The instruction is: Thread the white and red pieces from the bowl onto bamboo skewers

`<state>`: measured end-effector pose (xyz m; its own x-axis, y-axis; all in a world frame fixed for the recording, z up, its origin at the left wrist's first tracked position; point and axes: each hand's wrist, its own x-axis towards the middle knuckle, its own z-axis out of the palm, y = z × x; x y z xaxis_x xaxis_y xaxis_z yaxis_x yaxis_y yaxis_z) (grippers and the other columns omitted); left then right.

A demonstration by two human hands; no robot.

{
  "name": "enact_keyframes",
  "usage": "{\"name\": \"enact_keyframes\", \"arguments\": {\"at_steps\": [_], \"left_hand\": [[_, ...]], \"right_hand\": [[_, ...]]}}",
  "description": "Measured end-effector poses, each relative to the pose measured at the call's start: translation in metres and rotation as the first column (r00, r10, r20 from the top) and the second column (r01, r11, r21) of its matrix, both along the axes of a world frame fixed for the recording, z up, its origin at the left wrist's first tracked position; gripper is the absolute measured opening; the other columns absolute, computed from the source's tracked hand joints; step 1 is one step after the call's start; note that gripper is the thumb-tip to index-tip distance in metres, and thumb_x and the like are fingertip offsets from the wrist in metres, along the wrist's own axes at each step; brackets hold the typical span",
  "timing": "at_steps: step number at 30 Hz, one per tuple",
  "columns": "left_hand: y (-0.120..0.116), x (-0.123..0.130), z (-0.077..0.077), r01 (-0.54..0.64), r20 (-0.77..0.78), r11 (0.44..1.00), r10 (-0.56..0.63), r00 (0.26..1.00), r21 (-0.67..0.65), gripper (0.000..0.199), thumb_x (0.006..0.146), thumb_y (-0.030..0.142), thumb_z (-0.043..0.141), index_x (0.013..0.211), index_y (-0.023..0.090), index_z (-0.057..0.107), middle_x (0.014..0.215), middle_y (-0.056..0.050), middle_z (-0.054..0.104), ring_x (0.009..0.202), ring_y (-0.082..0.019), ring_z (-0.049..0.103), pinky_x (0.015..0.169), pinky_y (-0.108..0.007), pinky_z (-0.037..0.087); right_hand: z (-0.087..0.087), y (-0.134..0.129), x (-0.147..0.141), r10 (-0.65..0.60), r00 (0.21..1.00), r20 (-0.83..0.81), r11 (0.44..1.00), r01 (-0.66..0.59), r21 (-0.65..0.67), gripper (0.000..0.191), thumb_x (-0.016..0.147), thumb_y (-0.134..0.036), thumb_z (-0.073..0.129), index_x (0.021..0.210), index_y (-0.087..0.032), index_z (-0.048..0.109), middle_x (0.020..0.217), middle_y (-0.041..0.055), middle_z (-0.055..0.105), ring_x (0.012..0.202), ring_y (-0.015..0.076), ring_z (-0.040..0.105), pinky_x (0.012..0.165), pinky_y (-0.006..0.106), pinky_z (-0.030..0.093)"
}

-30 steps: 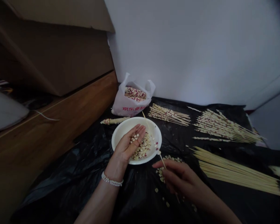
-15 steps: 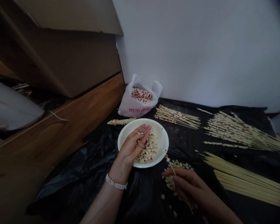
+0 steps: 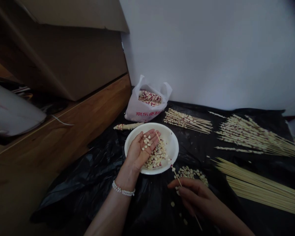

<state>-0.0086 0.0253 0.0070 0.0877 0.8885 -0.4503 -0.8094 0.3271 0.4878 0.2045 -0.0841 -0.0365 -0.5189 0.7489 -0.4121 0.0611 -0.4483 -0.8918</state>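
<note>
Black plastic sheet (image 3: 81, 183); on it, white bowl (image 3: 172, 144) of kernels (image 3: 153, 161); above that, your left hand (image 3: 140, 151), open palm-up, bearing loose kernels (image 3: 147, 142); your right hand (image 3: 196, 193), pinching one skewer (image 3: 178, 180), its tip over the bowl

Hands: 2, left hand (image 3: 140, 150) and right hand (image 3: 196, 193). White bowl (image 3: 173, 141): 1. Plastic bag (image 3: 144, 113): 1, at least 2 speckled cobs (image 3: 149, 96) showing in it. Part-stripped cob (image 3: 129, 126): 1. Held skewer (image 3: 178, 180): 1. Clusters of loaded skewers (image 3: 188, 121): 2, plus 2 stray loaded skewers (image 3: 238, 150) at the edges of the right-hand one. Bare skewers (image 3: 263, 190): dozens, overlapping, no exact count. Palm kernels (image 3: 147, 141): roughly ten. Kernels in the bowl (image 3: 157, 159): too many to count. Black sheet (image 3: 88, 183): 1. Cardboard box (image 3: 88, 62): 1.
</note>
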Motion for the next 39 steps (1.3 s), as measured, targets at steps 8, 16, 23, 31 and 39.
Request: {"name": "enact_keyframes", "arguments": {"at_steps": [8,16,23,31,39], "left_hand": [[-0.0041,0.0037,0.0000,0.031,-0.085,0.999,-0.029,0.996,0.021,0.030,0.089,0.000,0.050,0.115,0.003,0.064,0.115,-0.022,0.072,0.113,-0.025,0.068,0.094,-0.030,0.056],[-0.0016,0.0049,-0.0066,-0.050,-0.090,0.999,0.051,0.995,0.014,0.015,0.094,0.009,0.054,0.089,0.006,0.067,0.098,-0.017,0.076,0.085,-0.017,0.075,0.076,-0.022,0.062],[0.0008,0.0050,-0.0045,-0.153,-0.001,0.987,0.153,0.988,-0.047,0.016,0.092,0.005,0.054,0.098,0.007,0.069,0.084,-0.009,0.075,0.070,-0.011,0.073,0.065,-0.015,0.060],[0.0021,0.0042,-0.0052,-0.124,0.004,0.990,0.124,0.992,-0.068,0.026,0.093,0.007,0.052,0.115,0.004,0.066,0.100,-0.016,0.075,0.093,-0.019,0.074,0.085,-0.025,0.060],[-0.0031,0.0067,-0.0068,-0.092,-0.057,0.995,0.094,0.994,0.046,0.054,0.082,-0.007,0.059,0.131,0.015,0.061,0.120,-0.013,0.072,0.105,-0.018,0.070,0.094,-0.026,0.056]], "right_hand": [[0.0006,0.0002,-0.0005,0.011,1.000,-0.021,1.000,-0.011,-0.010,0.041,0.091,-0.054,0.060,0.111,-0.021,0.071,0.047,-0.0090,0.041,0.043,0.0081,0.031,0.042,0.021,0.021],[0.0026,-0.0010,-0.0021,0.005,0.999,-0.042,0.999,-0.007,-0.045,0.046,0.090,-0.058,0.061,0.113,-0.019,0.070,0.046,-0.0089,0.043,0.041,0.0072,0.031,0.040,0.020,0.020],[0.0011,-0.0032,-0.0009,0.000,0.998,-0.056,1.000,-0.001,-0.026,0.043,0.090,-0.055,0.061,0.113,-0.020,0.070,0.048,-0.0088,0.041,0.041,0.0074,0.030,0.040,0.020,0.019],[-0.0042,-0.0007,-0.0011,-0.023,0.998,-0.058,1.000,0.022,-0.015,0.042,0.089,-0.056,0.062,0.110,-0.022,0.071,0.046,-0.0090,0.041,0.041,0.0075,0.030,0.040,0.020,0.019],[-0.0032,-0.0010,-0.0019,-0.032,0.999,-0.037,0.999,0.031,-0.028,0.041,0.088,-0.056,0.062,0.109,-0.022,0.071,0.046,-0.0087,0.042,0.040,0.0078,0.032,0.040,0.020,0.020]]}}
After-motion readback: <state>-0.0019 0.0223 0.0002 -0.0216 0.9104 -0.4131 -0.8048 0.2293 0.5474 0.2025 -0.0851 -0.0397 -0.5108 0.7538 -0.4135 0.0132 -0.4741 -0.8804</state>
